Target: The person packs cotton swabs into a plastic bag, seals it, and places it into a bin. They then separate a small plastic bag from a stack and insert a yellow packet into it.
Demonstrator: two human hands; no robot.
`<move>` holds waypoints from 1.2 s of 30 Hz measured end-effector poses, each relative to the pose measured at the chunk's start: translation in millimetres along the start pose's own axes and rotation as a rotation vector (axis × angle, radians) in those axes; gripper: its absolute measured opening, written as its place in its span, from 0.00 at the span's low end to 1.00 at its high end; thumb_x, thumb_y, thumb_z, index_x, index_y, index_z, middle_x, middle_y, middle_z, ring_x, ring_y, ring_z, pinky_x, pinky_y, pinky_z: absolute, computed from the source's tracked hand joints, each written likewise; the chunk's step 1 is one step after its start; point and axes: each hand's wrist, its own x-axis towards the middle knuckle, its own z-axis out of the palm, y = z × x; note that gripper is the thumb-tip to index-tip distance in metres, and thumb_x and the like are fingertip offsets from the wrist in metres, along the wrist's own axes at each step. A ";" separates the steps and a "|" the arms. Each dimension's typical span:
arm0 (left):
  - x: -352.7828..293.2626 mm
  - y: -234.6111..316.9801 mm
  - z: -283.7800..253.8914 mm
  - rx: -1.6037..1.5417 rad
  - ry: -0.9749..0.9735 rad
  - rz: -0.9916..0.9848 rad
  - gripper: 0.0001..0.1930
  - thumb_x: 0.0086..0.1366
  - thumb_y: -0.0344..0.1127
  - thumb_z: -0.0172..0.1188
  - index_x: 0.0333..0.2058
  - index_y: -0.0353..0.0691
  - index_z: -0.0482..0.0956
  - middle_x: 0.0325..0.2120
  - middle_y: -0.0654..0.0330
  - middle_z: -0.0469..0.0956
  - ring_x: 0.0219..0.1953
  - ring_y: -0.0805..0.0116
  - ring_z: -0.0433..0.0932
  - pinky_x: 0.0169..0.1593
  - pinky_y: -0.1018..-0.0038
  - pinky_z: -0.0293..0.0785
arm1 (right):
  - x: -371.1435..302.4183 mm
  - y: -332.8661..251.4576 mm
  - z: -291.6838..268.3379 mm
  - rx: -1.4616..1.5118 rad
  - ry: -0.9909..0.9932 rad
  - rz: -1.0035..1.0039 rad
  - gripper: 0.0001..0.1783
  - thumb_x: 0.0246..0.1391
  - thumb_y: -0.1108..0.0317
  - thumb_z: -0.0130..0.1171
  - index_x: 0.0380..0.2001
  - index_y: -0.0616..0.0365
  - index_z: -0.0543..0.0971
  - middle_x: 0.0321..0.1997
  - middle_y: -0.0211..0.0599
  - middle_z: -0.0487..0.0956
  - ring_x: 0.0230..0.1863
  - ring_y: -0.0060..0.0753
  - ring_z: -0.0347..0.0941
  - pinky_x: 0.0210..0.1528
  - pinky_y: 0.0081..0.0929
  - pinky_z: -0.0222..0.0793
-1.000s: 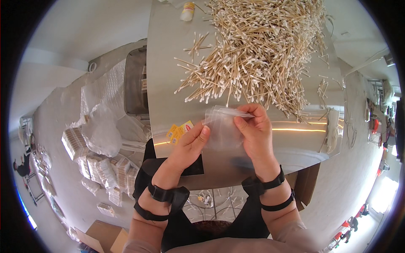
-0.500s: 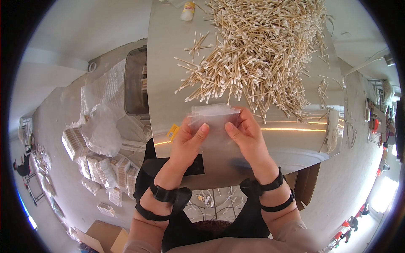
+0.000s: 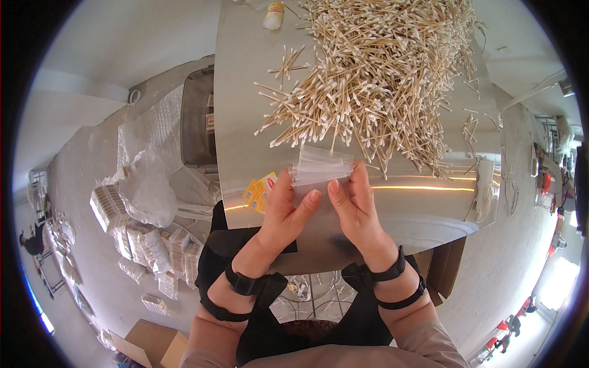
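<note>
Between my two hands is a small stack of clear plastic bags (image 3: 320,168), its upper edges fanned out unevenly. My left hand (image 3: 287,205) is closed on the left side of the stack, thumb lying across the front. From the right, my right hand (image 3: 354,199) grips the other side, its thumb also pressed on the front. Just beyond the bags spreads a large heap of cotton swabs (image 3: 380,80) with wooden sticks and white tips. Yellow printed labels (image 3: 257,191) lie on the table beside my left hand.
The shiny metal table (image 3: 245,122) carries a small white bottle with a yellow band (image 3: 273,16) at its far left. A grey plastic bin (image 3: 197,122) stands left of the table. Packed bundles (image 3: 147,248) lie on the floor at left, near an open cardboard box (image 3: 150,345).
Both hands have shifted slightly to the right with the bags, the left one more. The bags' top edges are more spread out. More of the yellow labels shows.
</note>
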 end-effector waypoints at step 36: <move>7.1 10.8 -12.0 0.527 -0.026 0.328 0.17 0.44 0.20 0.66 0.34 0.40 0.72 0.34 0.58 0.76 0.37 0.60 0.75 0.43 0.69 0.72 | 6.1 8.7 -34.8 -0.514 -0.053 -0.087 0.23 0.33 0.89 0.61 0.35 0.57 0.71 0.42 0.38 0.76 0.53 0.41 0.72 0.47 0.30 0.70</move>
